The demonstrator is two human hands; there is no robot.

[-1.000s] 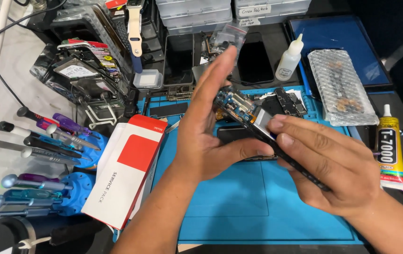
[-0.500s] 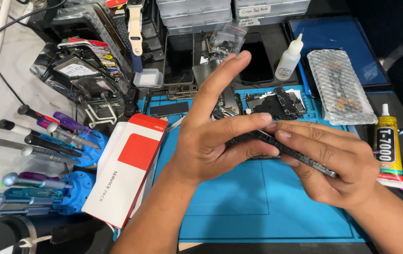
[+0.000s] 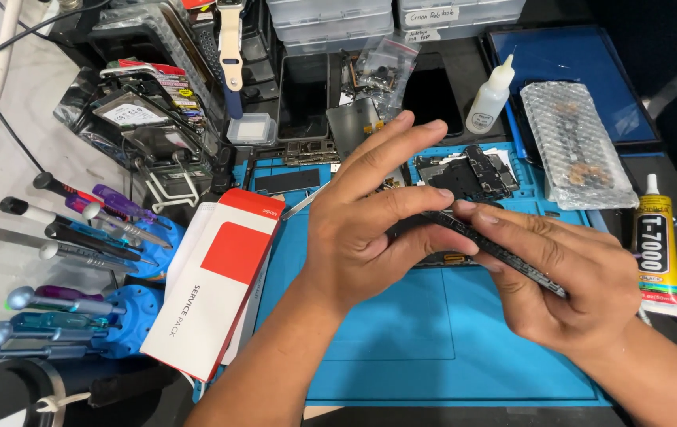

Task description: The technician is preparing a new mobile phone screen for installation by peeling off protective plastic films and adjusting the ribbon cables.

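Observation:
A thin black phone frame (image 3: 504,251) is held edge-on above the blue work mat (image 3: 449,348). My right hand (image 3: 567,277) grips its right half from below and behind, thumb on the upper edge. My left hand (image 3: 370,229) pinches the left end, its thumb and middle finger on the frame, the index finger stretched out above. Most of the frame is hidden by my fingers.
A white and red box (image 3: 216,285) lies left of the mat. Screwdrivers in blue stands (image 3: 77,237) fill the left side. Loose phone parts (image 3: 473,170), a small white bottle (image 3: 488,103), a bubble-wrap pack (image 3: 571,142) and a yellow glue tube (image 3: 656,245) lie behind and to the right.
The phone frame was tilted up showing its inner parts; it now lies flatter, edge-on. My left fingers have closed down onto its left end.

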